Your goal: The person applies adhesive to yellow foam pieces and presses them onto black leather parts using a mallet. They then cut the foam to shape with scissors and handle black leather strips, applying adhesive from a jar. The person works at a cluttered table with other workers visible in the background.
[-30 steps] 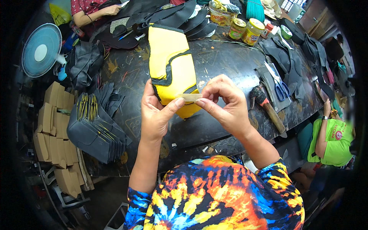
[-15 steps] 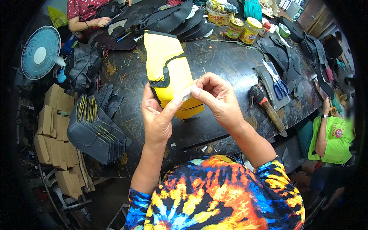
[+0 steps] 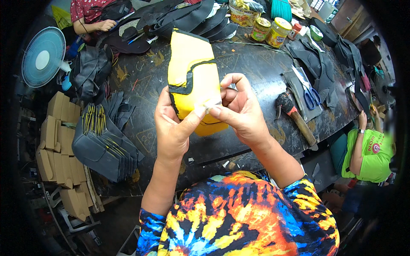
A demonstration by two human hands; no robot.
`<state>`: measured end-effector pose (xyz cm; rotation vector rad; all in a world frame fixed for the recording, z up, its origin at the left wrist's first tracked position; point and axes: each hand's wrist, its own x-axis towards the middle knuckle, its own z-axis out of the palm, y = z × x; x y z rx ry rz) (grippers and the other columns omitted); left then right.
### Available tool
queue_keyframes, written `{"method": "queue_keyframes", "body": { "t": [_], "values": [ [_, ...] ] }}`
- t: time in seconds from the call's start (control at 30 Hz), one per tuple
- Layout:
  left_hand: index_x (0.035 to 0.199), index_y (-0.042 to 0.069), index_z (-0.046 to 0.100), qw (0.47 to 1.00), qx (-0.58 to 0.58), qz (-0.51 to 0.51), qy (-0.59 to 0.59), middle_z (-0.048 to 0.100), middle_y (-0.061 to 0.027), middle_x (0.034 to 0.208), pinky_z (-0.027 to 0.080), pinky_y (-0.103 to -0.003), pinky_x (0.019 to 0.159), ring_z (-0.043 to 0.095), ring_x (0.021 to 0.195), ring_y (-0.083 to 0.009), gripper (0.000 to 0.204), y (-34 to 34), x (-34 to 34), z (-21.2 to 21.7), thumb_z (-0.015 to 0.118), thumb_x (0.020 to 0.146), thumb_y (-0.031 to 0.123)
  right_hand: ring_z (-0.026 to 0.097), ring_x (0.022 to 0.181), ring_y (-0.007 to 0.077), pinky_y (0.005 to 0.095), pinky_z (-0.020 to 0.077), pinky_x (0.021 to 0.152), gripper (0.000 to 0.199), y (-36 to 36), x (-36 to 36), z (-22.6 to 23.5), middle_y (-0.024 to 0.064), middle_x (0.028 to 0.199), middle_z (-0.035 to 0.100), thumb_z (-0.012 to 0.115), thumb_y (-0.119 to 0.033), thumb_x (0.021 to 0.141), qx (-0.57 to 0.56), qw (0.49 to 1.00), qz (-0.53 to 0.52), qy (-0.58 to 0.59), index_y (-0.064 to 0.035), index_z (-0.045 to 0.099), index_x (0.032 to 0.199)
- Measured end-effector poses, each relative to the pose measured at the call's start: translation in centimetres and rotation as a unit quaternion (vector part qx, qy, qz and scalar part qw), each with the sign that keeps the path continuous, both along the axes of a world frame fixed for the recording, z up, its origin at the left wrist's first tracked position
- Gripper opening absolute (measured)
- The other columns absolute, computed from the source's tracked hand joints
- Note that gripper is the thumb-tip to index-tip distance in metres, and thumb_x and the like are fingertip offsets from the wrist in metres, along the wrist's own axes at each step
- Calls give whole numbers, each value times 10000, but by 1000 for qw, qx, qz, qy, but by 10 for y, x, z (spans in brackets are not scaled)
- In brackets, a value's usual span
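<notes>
- Panel (image 3: 203, 83), bright yellow with black edging and a curving black line, stood tilted over the dark tabletop (image 3: 252, 64), left of the hammer (image 3: 295, 117); we could not tell whether its lower end touched the surface.
- Our left hand (image 3: 173, 121), the farther of the two from the hammer, grasped the panel by its left edge, thumb across the front; its fingers behind were mostly hidden from us.
- Our right hand (image 3: 239, 113), nearer the hammer, pinched a pale strip (image 3: 211, 103) between thumb and fingers at the panel's lower front, where our left thumb met it.
- We had blue-handled scissors (image 3: 307, 85) just right of the hammer's head, lying on a dark grey sheet (image 3: 294, 86).
- Black cut pieces (image 3: 318, 68) lay farther right of the hammer and beyond it.
- Two lidded jars (image 3: 278, 33) stood on the hammer's far side.
- Well left of the hammer we saw stacked black flaps (image 3: 100, 147) with yellow edges; cardboard boxes (image 3: 57, 141) stood farther left still.
- A co-worker in a lime-green shirt (image 3: 365, 158) was right of the hammer, nearer our side.
</notes>
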<state>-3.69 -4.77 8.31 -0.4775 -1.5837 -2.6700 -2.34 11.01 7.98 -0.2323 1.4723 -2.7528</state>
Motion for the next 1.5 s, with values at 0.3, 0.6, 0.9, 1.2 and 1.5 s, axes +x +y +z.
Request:
{"method": "queue_keyframes", "body": {
  "t": [0.3, 0.6, 0.9, 1.2, 1.5],
  "values": [
    [1268, -38, 543, 953, -222, 165, 122, 683, -91, 1129, 540, -287, 909, 677, 1025, -150, 430, 11, -2, -4, 679, 861, -72, 454, 759, 35, 197, 434, 672, 329, 3, -3, -6, -33, 881, 419, 704, 37, 867, 283, 940, -151, 112, -96, 420, 967],
    [1533, 52, 375, 887, -427, 119, 130, 577, -254, 1397, 442, -415, 1089, 566, 1322, -362, 616, 3, 2, -46, 464, 938, -81, 685, 860, 225, 346, 548, 784, 184, 84, 31, -44, 128, 927, 669, 661, -23, 899, 513, 838, -161, 90, -14, 554, 1049],
    [1523, 4, 394, 934, -339, -102, 42, 450, -149, 1535, 299, -331, 1185, 412, 1443, -225, 591, -5, 7, -88, 431, 944, -109, 574, 1096, 360, 473, 474, 916, 586, 214, 106, -89, 142, 1126, 598, 827, -176, 776, 787, 563, -247, -48, -93, 582, 1302],
    [1549, 6, 364, 943, -298, -142, -33, 430, -160, 1553, 279, -336, 1190, 369, 1462, -229, 697, -1, 25, -92, 541, 882, -91, 646, 801, 244, 360, 508, 681, 408, 214, 93, -89, 114, 959, 639, 706, -212, 936, 720, 651, -235, -48, -31, 587, 1281],
    [1549, 19, 376, 922, -364, -124, -45, 488, -142, 1504, 350, -306, 1136, 434, 1404, -203, 740, 1, 25, -89, 529, 834, -99, 675, 926, 469, 464, 549, 804, 471, 95, 99, -45, 246, 1106, 665, 658, -165, 956, 617, 771, -91, 127, -32, 448, 1356]
  ]
}}
